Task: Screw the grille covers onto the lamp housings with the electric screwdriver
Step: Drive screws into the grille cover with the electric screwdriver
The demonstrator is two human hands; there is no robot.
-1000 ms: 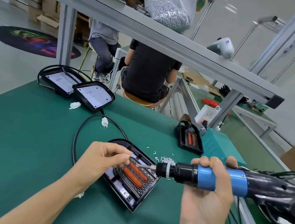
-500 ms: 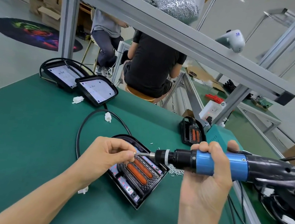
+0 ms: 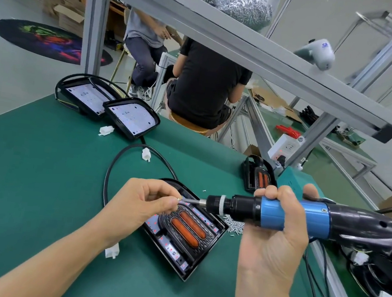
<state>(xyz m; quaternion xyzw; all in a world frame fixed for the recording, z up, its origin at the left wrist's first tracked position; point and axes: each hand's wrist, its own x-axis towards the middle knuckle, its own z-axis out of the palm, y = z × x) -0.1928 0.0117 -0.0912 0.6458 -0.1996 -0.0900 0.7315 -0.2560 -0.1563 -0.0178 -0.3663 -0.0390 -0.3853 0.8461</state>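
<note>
My right hand (image 3: 274, 234) grips the blue and black electric screwdriver (image 3: 292, 217), held level above the bench with its bit pointing left. My left hand (image 3: 141, 204) pinches a small screw (image 3: 179, 198) against the tip of that bit. Directly below lies a black lamp housing (image 3: 188, 233) with a grille cover holding two orange lenses (image 3: 186, 226). A small heap of loose screws (image 3: 235, 224) lies on the mat beside the housing, partly behind the screwdriver.
Two open housings with white boards (image 3: 111, 108) lie at the far left of the green mat (image 3: 26, 177). Another housing with orange lenses (image 3: 257, 175) leans by a teal box. A black cable (image 3: 110, 172) loops beside the work. Cables and black parts crowd the right edge. Two people sit beyond the bench.
The screwdriver has shifted left and slightly up with my right hand. My left hand stays pinched at the bit tip above the housing. The camera has tilted a little.
</note>
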